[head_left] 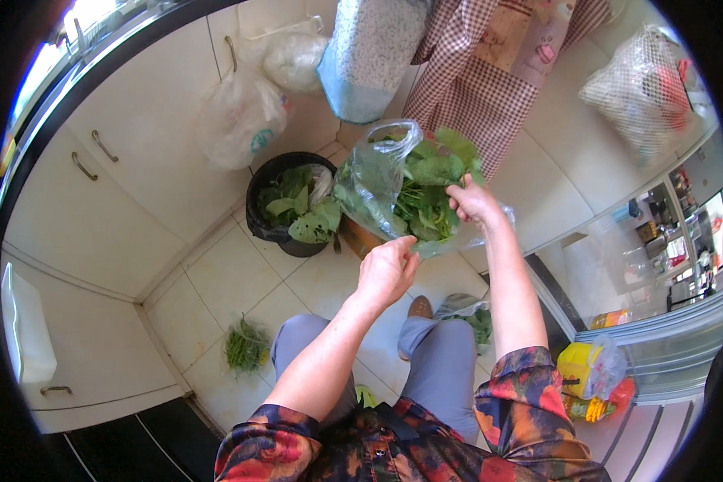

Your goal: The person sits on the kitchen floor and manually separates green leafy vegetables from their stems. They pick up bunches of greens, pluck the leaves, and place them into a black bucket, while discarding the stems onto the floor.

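Observation:
A transparent plastic bag point(376, 175) stuffed with leafy green vegetables point(425, 208) lies open in front of me, resting on something orange-brown that is mostly hidden. At its right side my right hand point(475, 202) pinches a leafy stem, whose broad green leaves point(440, 165) spread above the fingers. My left hand point(388, 271) is at the bag's near edge, fingertips curled together against the plastic and greens; whether they grip anything is hidden. Just left of the bag stands a black bin point(256, 208) holding discarded leaves point(313, 222), some with holes, and crumpled plastic.
A bundle of thin greens point(245, 344) lies on the tiled floor point(217, 295) at left. Another bagged bunch point(473, 319) sits by my right foot. White cabinets point(114, 199), hanging plastic bags point(244, 120) and a checked cloth point(476, 96) surround the corner. Yellow packages point(578, 367) stand at right.

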### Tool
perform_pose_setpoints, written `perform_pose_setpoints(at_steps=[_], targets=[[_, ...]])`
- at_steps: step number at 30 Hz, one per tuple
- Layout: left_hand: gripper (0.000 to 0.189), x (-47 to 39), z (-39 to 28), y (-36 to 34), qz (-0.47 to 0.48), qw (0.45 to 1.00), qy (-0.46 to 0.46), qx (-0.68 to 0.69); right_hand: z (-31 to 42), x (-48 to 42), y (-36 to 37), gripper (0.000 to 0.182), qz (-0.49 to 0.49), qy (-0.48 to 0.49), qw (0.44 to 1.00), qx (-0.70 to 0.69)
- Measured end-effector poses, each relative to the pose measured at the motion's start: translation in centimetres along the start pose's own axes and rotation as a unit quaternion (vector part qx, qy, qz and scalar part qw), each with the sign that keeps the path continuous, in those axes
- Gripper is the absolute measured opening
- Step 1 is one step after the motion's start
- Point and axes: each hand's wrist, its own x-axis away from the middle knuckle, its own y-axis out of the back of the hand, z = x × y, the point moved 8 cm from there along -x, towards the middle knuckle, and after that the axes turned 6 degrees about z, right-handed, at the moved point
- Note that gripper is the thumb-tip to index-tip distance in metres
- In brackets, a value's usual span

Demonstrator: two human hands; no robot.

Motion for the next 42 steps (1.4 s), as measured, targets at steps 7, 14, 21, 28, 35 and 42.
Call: perform_pose_setpoints(at_steps=[7, 14, 21, 28, 35, 42], targets=[[0.026, 0.4, 0.1, 0.9, -0.031, 0.999, -0.006, 0.037, 0.0, 2.1, -1.2, 0.042, 0.057, 0.064, 0.99, -0.111], [0.025, 1.4, 1.5, 0.8, -0.031, 0.987, 0.034, 0.152, 2.0, 10.6, -6.4, 0.02, 0.212, 0.138, 0.959, -0.129], [0.041, 3.8, 1.3, -1.0, 0.123, 0.808, 0.136, 0.561, 4.1, 14.5, -6.9, 0.016, -0.097, 0.361, 0.883, 0.285], [0.016, 5.4, 0.3, -1.4, 0.241, 0.764, 0.152, 0.579, 2.4, 14.6, -9.6, 0.013, -0.033, 0.299, 0.841, 0.449], [0.014, 5.6, 0.5, -2.8, 0.304, 0.747, 0.13, 0.577, 1.6, 15.5, -9.3, 0.026, -0.043, 0.363, 0.869, 0.335], [0.012, 5.0, 1.2, -1.5, 0.17, 0.736, 0.166, 0.634, -4.5, 15.2, -7.4, 0.024, 0.047, 0.113, 0.969, -0.215]])
